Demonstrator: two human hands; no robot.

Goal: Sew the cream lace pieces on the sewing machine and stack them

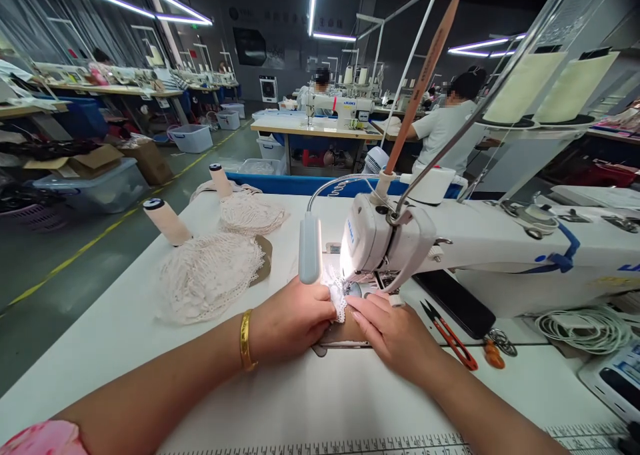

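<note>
A strip of white lace lies under the lit head of a white sewing machine. My left hand, with a gold bracelet at the wrist, is closed, its thumb and fingers pinching the lace's left edge. From the other side, my right hand reaches in with fingers stretched out, their tips resting at the lace and on a brown flat piece below it. The needle and presser foot are mostly hidden. A grey lamp on a bendy neck hangs just above my left hand.
Left on the table are gathered cream lace pieces and thread cones. At right lie a black phone, orange thread snips and a coiled cable. A ruler tape runs along the front. A co-worker sits beyond.
</note>
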